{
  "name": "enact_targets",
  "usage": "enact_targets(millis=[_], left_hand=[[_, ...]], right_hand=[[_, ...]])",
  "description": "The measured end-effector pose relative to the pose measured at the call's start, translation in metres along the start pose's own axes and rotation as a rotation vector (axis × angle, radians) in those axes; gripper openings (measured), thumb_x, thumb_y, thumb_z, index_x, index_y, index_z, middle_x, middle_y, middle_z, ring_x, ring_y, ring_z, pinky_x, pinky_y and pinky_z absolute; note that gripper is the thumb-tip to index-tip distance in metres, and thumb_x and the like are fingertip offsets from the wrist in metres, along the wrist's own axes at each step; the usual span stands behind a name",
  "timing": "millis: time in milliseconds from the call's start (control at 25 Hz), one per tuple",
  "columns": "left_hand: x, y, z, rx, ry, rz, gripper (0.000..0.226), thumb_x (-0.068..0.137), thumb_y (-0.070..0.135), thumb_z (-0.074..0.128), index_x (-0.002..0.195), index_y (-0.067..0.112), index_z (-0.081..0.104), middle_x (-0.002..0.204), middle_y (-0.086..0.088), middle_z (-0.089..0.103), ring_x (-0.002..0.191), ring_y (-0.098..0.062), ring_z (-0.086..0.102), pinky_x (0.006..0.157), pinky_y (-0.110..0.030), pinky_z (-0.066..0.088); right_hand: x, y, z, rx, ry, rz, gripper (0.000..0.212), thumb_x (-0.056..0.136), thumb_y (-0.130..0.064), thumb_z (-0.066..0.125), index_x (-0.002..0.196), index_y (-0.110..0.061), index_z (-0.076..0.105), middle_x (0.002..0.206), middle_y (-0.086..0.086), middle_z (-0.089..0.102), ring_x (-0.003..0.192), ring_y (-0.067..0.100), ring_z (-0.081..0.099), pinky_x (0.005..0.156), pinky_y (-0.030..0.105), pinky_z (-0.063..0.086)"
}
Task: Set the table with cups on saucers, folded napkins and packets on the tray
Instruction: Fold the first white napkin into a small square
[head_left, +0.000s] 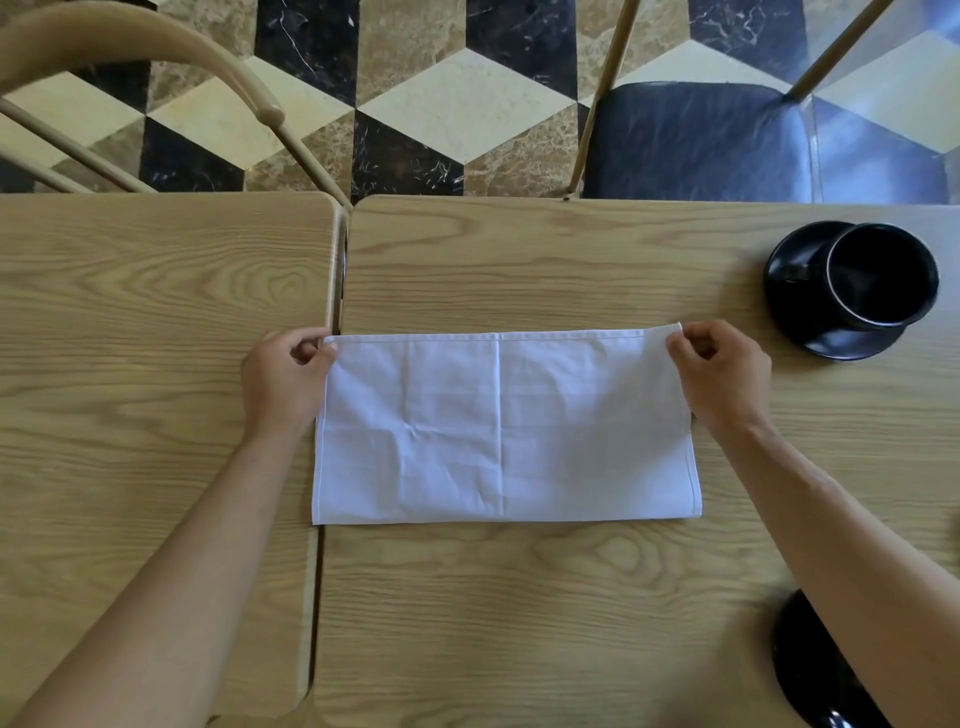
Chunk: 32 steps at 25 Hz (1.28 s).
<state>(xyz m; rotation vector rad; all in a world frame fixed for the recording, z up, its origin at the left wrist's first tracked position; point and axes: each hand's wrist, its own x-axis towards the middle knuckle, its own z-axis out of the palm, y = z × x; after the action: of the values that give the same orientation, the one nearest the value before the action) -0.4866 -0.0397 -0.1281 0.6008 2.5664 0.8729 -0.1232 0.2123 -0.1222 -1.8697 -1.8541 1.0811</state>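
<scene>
Wooden table (519, 260), both hands pinching napkin (506, 426) corners, cup (878, 275) on saucer (795, 291) right

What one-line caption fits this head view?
Both hands, left hand and right hand, pinch the far corners of a white napkin beside a black cup on its saucer.

- Two bare forearms, no sleeves in view.
- Left hand (285, 382) without rings, watch or glove.
- Right hand (722, 374) likewise unadorned; wrist bare.
- Short fingernails, unpainted where visible.
</scene>
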Motion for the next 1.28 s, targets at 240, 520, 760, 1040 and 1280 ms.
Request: enact_targets(millis=[240,520,760,1040,1280], left_hand=[[-0.006,-0.002,0.0,-0.049,0.056,0.022,0.007,0.087,0.025,0.072,0.093,0.024,0.075,0.091,-0.004,0.072,0.082,-0.022,0.069,0.081,-0.039,0.057],[-0.007,0.002,-0.004,-0.129,0.067,-0.024,0.004,0.087,0.024,0.073,0.091,0.025,0.074,0.08,0.007,0.073,0.073,-0.008,0.068,0.072,-0.025,0.054],[-0.003,0.003,-0.003,-0.102,0.053,-0.063,0.007,0.088,0.017,0.07,0.093,0.019,0.074,0.082,0.0,0.073,0.081,-0.021,0.071,0.076,-0.035,0.058],[-0.005,-0.002,-0.005,0.179,0.027,0.191,0.025,0.093,0.013,0.066,0.116,0.011,0.075,0.092,-0.002,0.062,0.075,-0.016,0.057,0.077,-0.026,0.043],[-0.009,0.007,-0.002,0.193,0.065,0.156,0.034,0.093,0.015,0.063,0.126,0.008,0.065,0.106,-0.01,0.061,0.093,-0.026,0.059,0.091,-0.042,0.05]], right_hand=[[-0.002,-0.001,-0.002,-0.02,-0.002,-0.027,0.006,0.093,-0.03,0.067,0.09,-0.027,0.069,0.071,-0.016,0.065,0.062,-0.016,0.058,0.052,0.001,0.037],[-0.001,-0.005,0.002,-0.051,0.003,-0.02,0.002,0.09,-0.026,0.068,0.088,-0.027,0.068,0.072,-0.018,0.063,0.064,-0.014,0.057,0.055,0.0,0.036],[-0.001,-0.006,0.006,-0.112,0.033,-0.039,0.002,0.091,-0.025,0.067,0.092,-0.026,0.066,0.074,-0.013,0.063,0.07,0.002,0.058,0.069,0.021,0.044],[0.003,-0.001,0.003,-0.269,-0.032,-0.263,0.03,0.092,-0.019,0.068,0.119,-0.029,0.073,0.098,-0.001,0.052,0.089,0.021,0.059,0.083,0.026,0.043],[0.002,0.002,0.001,-0.375,0.005,-0.37,0.034,0.09,-0.016,0.069,0.124,-0.019,0.069,0.111,0.008,0.057,0.109,0.036,0.052,0.096,0.042,0.046]])
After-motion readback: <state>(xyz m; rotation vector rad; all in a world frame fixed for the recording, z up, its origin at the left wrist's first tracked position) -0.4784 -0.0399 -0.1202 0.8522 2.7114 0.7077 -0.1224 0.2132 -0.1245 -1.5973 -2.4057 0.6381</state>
